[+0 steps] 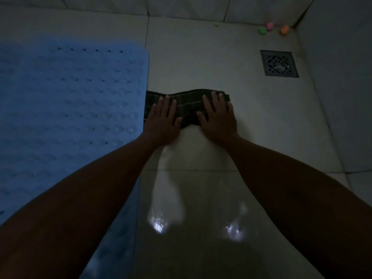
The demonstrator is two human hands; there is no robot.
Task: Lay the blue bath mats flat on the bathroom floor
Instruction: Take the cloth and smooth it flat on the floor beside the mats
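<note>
Head cam: dim bathroom, pale tiled floor (201,57) seen from above. One blue bath mat (70,109), w/ rows of small holes and bumps, is laid flat on the floor at left; its right edge runs just beside a dark checked cloth (187,107). No 2nd mat can be seen.

Cloth is spread on the tiles btwn mat and centre, its far edge slightly wavy. Left hand (163,121) is pressed flat on the cloth's left part, fingers straight and a little spread, nothing gripped. Right hand (218,117) is pressed flat on the cloth's right end, fingers likewise straight, thumb pointed inward; nothing is gripped there either. Both bare forearms are stretched fwd from the bottom of the view.

Square metal drain grate (278,63) is set in the floor at right, well apart from the cloth. Near the far corner small coloured objects are seen: green (262,30), pink (269,26), orange (284,30), too blurred to identify. Bright reflections are shown on the near tiles.
</note>
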